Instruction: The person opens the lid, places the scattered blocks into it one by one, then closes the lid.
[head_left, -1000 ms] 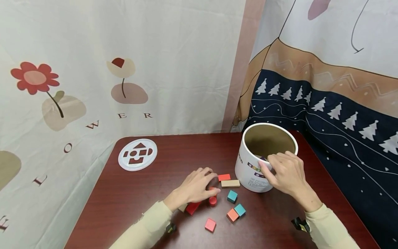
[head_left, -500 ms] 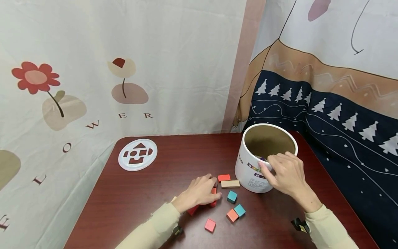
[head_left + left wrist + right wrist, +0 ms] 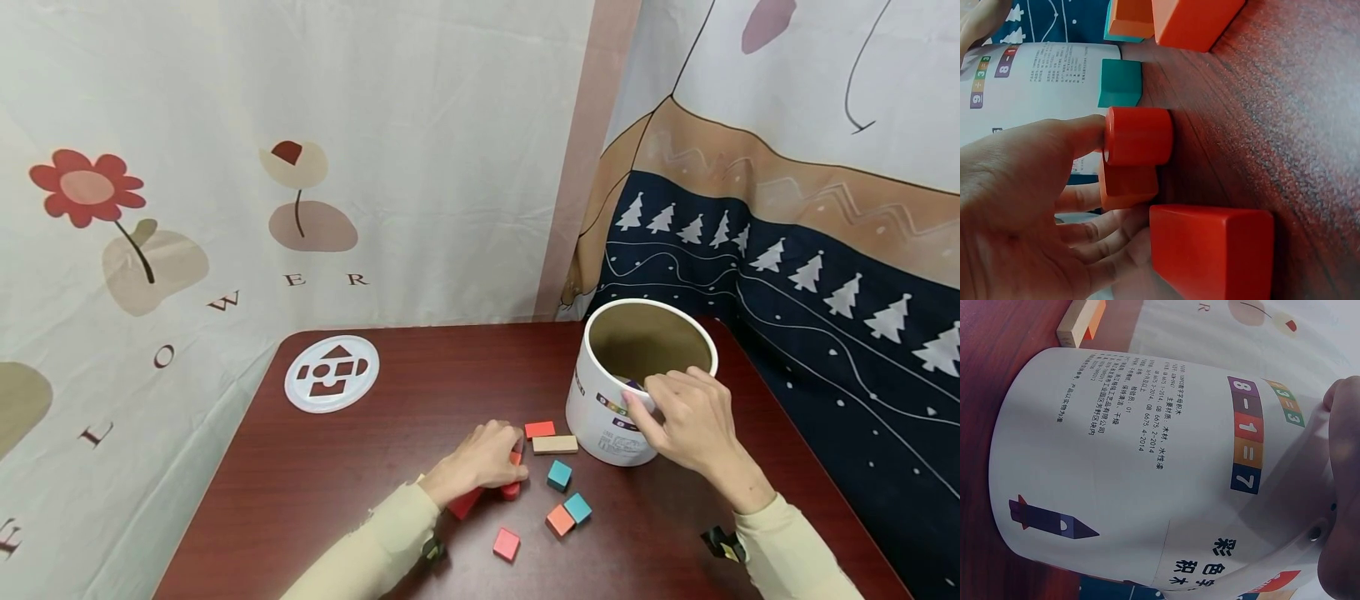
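Observation:
My left hand (image 3: 482, 457) reaches palm down over several blocks in the middle of the brown table. In the left wrist view its thumb lies at the end of a red cylinder block (image 3: 1140, 136), and the fingers curl beyond an orange-red block (image 3: 1132, 186) beside it. A bigger red block (image 3: 1197, 244) sits close to those fingers. My right hand (image 3: 693, 417) grips the near rim of a white tub (image 3: 609, 421), thumb outside and fingers over the edge. Most of the tub's inside is shadowed; a bit of purple shows there.
Right of the left hand lie a wooden plank (image 3: 555, 444), a red-orange block (image 3: 539, 429), teal cubes (image 3: 558, 475) and an orange cube (image 3: 560, 520). A pink-red cube (image 3: 506, 544) lies nearer. A white disc with shaped cutouts (image 3: 307, 392) rests at the back left.
My left hand has shifted right and toward me, and its fingers have drawn in around the red cylinder and the orange-red block. My right hand stays on the tub's rim.

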Available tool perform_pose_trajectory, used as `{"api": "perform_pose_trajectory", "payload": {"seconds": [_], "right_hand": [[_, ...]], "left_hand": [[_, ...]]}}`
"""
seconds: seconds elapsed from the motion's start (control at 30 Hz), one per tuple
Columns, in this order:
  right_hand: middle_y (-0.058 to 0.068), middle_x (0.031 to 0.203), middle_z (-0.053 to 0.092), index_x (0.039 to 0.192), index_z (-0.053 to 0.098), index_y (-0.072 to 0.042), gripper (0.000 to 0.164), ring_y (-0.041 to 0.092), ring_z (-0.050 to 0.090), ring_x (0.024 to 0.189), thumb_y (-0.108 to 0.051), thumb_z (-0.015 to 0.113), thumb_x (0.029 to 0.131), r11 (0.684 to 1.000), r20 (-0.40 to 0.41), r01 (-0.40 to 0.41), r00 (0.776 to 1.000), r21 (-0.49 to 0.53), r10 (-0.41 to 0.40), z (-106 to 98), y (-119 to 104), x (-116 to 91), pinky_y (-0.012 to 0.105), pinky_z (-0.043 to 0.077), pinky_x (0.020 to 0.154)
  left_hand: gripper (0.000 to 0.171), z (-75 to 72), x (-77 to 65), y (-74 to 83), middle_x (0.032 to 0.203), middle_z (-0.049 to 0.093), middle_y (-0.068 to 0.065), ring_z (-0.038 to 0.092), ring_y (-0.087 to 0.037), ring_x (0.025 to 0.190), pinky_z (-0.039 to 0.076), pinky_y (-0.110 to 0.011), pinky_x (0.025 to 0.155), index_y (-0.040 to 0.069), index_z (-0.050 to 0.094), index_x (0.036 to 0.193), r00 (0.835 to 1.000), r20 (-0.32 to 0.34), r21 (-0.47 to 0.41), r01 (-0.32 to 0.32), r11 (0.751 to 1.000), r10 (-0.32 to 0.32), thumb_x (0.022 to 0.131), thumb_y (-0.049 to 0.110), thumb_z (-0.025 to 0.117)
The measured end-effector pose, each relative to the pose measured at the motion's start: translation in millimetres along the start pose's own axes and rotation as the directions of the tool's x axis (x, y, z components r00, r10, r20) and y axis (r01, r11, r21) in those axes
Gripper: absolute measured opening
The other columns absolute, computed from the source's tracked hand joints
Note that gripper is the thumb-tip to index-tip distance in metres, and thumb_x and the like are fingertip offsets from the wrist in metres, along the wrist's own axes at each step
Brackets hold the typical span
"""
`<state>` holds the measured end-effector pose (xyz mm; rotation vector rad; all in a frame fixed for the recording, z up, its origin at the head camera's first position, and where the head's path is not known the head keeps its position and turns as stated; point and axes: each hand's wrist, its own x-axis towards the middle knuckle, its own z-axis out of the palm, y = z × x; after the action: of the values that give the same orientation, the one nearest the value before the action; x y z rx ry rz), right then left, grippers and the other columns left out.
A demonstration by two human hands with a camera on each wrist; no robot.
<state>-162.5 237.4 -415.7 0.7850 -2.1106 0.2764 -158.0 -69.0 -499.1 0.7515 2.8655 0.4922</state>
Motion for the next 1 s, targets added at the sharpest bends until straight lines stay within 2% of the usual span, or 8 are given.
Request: {"api": "perform_pose_trajectory", "payload": {"seconds": [0.3,0.47,0.63,0.83,1.0], "right_hand": [[-0.003,0.047,0.036,0.057,0.040,-0.018,0.047,0.013,0.030,0.045,-0.045,0.049,0.094,1.000,0.010,-0.007,1.000,-0.003,0.007,0,0,-1,0.030,0.023,0.046],[-0.003,0.047,0.036,0.057,0.040,-0.017,0.046,0.013,0.030,0.045,-0.044,0.050,0.094,1.000,0.006,-0.003,1.000,-0.003,0.003,-1,-1,0,0.030,0.022,0.046],[-0.003,0.047,0.036,0.057,0.040,-0.017,0.046,0.013,0.031,0.045,-0.044,0.049,0.094,1.000,0.008,-0.002,1.000,-0.003,0.002,-1,0,1,0.030,0.022,0.046],[-0.003,0.047,0.036,0.057,0.040,-0.018,0.047,0.013,0.030,0.045,-0.044,0.049,0.094,1.000,0.009,-0.007,1.000,-0.003,0.007,-1,0,0,0.030,0.023,0.046],[-0.004,0.048,0.036,0.057,0.040,-0.018,0.046,0.013,0.030,0.045,-0.044,0.050,0.094,1.000,0.008,-0.005,1.000,0.004,0.005,0,0,-1,0.030,0.022,0.046]], "left_hand": [[0.017,-4.1,-0.4,-2.9,0.075,0.052,0.003,0.050,-0.010,0.060,0.039,-0.020,0.050,0.015,0.067,0.076,1.000,0.013,-0.053,-0.011,0.999,0.012,0.079,0.023,0.081],[0.011,-8.1,-0.6,-5.3,0.073,0.053,0.002,0.052,-0.013,0.068,0.041,-0.021,0.054,0.015,0.069,0.077,0.999,-0.011,-0.060,-0.033,0.998,0.033,0.078,0.016,0.080],[0.008,-12.0,-1.2,-8.7,0.082,0.059,0.001,0.055,-0.013,0.068,0.044,-0.020,0.055,0.015,0.074,0.083,0.999,-0.041,-0.066,-0.036,0.997,0.033,0.078,0.016,0.080],[0.008,-26.2,2.6,-12.8,0.088,0.063,-0.001,0.056,-0.011,0.068,0.046,-0.018,0.054,0.014,0.077,0.089,0.988,-0.137,-0.061,-0.073,0.995,0.064,0.081,0.016,0.078],[0.011,-46.9,8.1,-13.9,0.092,0.065,-0.001,0.059,-0.012,0.076,0.054,-0.022,0.063,0.012,0.078,0.091,0.956,-0.274,-0.066,-0.127,0.990,0.104,0.081,0.016,0.078]]}}
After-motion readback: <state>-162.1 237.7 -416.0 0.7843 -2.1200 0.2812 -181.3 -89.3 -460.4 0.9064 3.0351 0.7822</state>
